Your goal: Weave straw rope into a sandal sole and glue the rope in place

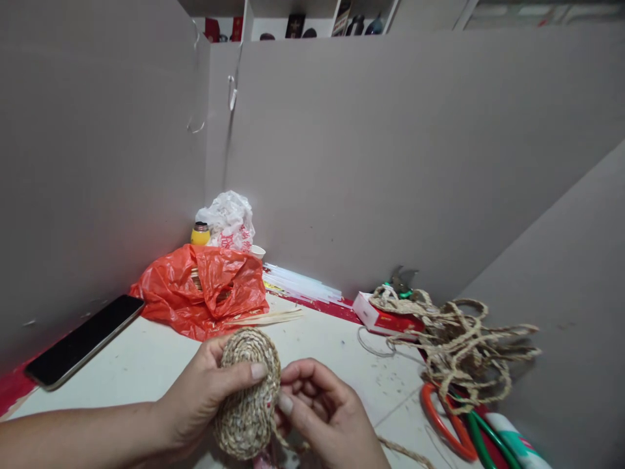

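An oval coil of braided straw rope (pixel 247 417) stands tilted up in front of me, its rows wound tightly. My left hand (pixel 208 394) grips it from the left, the thumb lying across its face and the fingers behind it. At the coil's right edge, the thumb and forefinger of my right hand (pixel 322 407) are pinched together; what is between them is hidden. A loose length of the rope (pixel 403 449) leaves the coil's lower right side and passes under my right hand toward the lower right.
A red plastic bag (pixel 195 286) and a phone (pixel 85 340) lie left on the white table (pixel 166 352). Pale glue sticks (pixel 303 283) line the back wall. To the right are a heap of braided rope (pixel 459 345), a small red box (pixel 390 319), orange-handled (pixel 446 423) and green-handled tools (pixel 483 436).
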The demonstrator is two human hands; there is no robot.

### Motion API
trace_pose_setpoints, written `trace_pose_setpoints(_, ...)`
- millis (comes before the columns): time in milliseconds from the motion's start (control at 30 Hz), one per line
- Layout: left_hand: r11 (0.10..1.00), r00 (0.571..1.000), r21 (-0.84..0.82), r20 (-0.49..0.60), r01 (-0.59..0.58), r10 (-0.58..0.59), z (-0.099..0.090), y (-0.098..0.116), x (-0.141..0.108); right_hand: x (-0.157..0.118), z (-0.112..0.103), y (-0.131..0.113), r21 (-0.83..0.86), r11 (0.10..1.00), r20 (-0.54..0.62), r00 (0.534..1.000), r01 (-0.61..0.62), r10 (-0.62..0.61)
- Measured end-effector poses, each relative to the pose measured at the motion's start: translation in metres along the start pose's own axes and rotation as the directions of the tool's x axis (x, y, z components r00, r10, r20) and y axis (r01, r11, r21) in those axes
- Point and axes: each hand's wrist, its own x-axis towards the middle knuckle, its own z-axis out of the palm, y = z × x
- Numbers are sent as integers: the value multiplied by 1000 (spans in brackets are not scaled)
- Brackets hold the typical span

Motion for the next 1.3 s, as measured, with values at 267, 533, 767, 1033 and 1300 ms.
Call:
trace_pose_setpoints(267, 1000, 998, 0, -53, 17, -17, 1, -4, 1, -1, -2, 7, -87, 996, 6, 1000, 11, -11)
trace_pose_setpoints(533, 1000, 1000, -16, 30, 2, -1, 4, 3, 0, 2, -10, 0, -38, 991, 35, 991, 131, -129)
trace_pose_setpoints(767, 1000, 999, 6, 27, 23, -23, 3, 0, 2, 7, -10, 0, -186, 954, -112, 959, 236, -259)
trace_pose_setpoints(1033, 998, 997, 34, 61, 44, -46, 3, -4, 2, 2, -8, 7, -205, 960, -105, 971, 192, -217)
trace_pose_setpoints(1300, 996, 998, 62, 12, 68, -69, 3, -5, 2, 0, -7, 9, -254, 949, -90, 972, 188, -217)
